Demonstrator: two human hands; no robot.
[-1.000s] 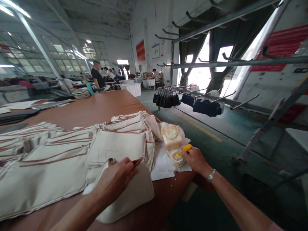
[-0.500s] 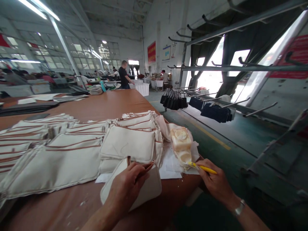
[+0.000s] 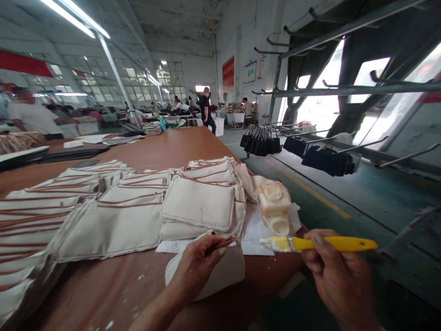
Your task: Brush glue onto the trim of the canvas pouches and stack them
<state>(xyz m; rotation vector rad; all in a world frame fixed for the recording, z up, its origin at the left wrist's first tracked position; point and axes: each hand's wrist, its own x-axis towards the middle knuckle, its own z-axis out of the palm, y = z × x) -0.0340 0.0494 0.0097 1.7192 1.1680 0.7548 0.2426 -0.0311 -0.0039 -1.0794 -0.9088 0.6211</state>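
My right hand (image 3: 336, 266) is closed round the yellow handle of a paintbrush (image 3: 334, 243), its pale, coated bristles pointing left above white paper. Close behind the bristles stands a glue container (image 3: 274, 202), cut open at its front and crusted with yellowish residue. My left hand (image 3: 196, 264) pinches the brown-trimmed upper edge of a cream fabric panel (image 3: 223, 271) at the table's near side. The hand covers part of that panel. Just beyond it lies a stack of cream panels (image 3: 198, 202) with brown trim.
More cream panels (image 3: 113, 230) spread leftward over the brown table (image 3: 179, 142). To the right, a metal rack (image 3: 351, 89) carries black bags (image 3: 261, 139) and dark pieces (image 3: 325, 161). One person in black (image 3: 206, 110) is beyond the table; another in white (image 3: 32, 117) is at far left.
The brush has come away from the container's front opening and now lies level, nearer me. My left hand keeps its pinch on the panel. The view has turned slightly left.
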